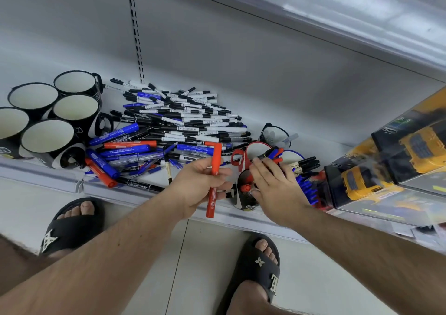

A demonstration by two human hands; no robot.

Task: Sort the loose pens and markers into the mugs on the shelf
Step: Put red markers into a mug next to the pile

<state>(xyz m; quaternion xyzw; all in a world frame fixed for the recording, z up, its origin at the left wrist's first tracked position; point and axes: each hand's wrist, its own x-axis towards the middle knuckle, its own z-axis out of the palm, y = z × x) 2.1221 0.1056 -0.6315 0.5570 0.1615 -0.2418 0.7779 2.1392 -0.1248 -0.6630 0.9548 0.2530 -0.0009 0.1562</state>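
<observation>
A big pile of loose pens and markers (pixel 183 124), black, blue, white and red, lies on the white shelf (pixel 277 112). My left hand (pixel 200 184) grips two red markers (pixel 213 182) upright, just in front of the pile. My right hand (pixel 275 184) reaches over a group of mugs at the right, its fingers touching the markers that stand in the red-handled mug (pixel 251 153). A black mug (pixel 243 199) under my palm holds red markers. Beside it a mug holds blue markers (pixel 307 187). Several empty black mugs (pixel 48 143) with white insides stand at the left.
Boxed yellow toy trucks (pixel 362 182) stand on the shelf right of the filled mugs. Another shelf (pixel 337 25) overhangs above. My feet in black slides (pixel 258 271) stand on the tiled floor below the shelf's front edge (pixel 144 190).
</observation>
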